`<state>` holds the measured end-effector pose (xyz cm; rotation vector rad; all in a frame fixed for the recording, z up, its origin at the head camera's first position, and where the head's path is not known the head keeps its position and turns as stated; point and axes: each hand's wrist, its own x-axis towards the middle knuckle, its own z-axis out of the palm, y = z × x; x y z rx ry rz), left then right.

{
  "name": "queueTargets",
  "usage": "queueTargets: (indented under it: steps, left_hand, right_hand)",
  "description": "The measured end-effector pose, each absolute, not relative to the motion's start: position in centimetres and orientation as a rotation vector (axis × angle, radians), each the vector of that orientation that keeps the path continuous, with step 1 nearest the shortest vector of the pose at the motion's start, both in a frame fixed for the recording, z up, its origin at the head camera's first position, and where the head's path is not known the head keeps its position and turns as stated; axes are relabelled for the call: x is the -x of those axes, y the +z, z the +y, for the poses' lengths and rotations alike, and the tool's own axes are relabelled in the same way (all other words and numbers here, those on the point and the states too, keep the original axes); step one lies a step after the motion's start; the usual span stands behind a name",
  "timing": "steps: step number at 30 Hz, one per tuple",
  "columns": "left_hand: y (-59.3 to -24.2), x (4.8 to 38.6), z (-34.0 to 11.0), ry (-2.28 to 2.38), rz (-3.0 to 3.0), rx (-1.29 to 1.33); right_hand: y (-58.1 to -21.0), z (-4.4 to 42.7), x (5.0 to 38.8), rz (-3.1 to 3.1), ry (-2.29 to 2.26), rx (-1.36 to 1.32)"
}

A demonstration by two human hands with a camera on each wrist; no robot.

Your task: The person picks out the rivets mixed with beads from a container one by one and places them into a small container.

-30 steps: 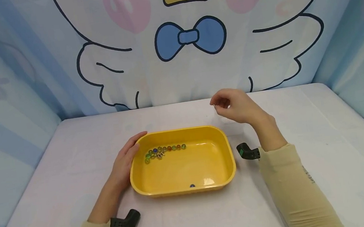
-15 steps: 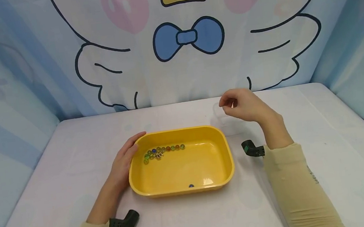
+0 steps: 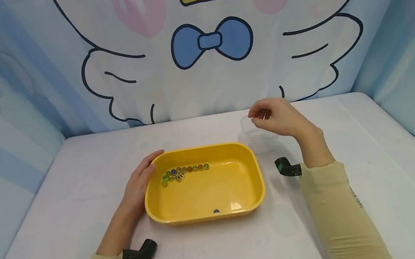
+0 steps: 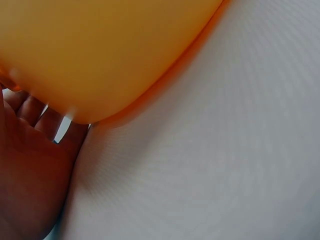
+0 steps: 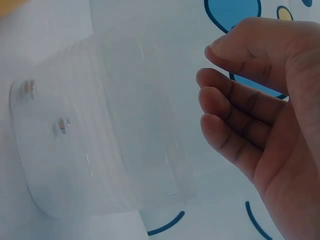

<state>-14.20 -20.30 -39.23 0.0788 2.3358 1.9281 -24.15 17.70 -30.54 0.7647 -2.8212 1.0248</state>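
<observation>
A yellow tray [image 3: 207, 193] lies on the table, with my left hand [image 3: 136, 189] gripping its left end, thumb at the rim. In the left wrist view, fingers of the left hand [image 4: 37, 155] lie against the outside of the tray [image 4: 100, 55]. Several coloured glass beads [image 3: 195, 168] and a metallic charm [image 3: 178, 176] sit at the tray's back left. A blue bead [image 3: 216, 211] is by its front wall. My right hand [image 3: 281, 119] is raised above a clear container [image 3: 260, 142], its fingers bent loosely around nothing. Two small pieces [image 5: 62, 125] show in the container [image 5: 120, 150] beside the right hand [image 5: 270, 95].
White cloth [image 3: 213, 250] covers the table. A printed curtain [image 3: 218, 85] stands along its back edge, with blue patterned curtains [image 3: 3, 127] at both sides. Black wrist cameras [image 3: 141, 252] are fixed at both sleeves.
My right hand has shifted right, and its thumb and fingertips have parted; the small pale thing at its fingertips is no longer seen there. My left hand remains on the tray.
</observation>
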Motion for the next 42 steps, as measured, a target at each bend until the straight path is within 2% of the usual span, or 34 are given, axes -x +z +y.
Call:
queueTargets:
  steps: [25, 42]
  left_hand:
    - [-39.1, 14.1, -20.4, 1.885, 2.362, -0.081]
    - [-39.2, 14.2, -20.4, 1.899, 2.346, -0.070]
  right_hand:
    - [-29.1, 13.9, 22.9, -2.553, 1.165, -1.076]
    - [-29.0, 10.4, 22.2, -2.600, 1.143, -1.242]
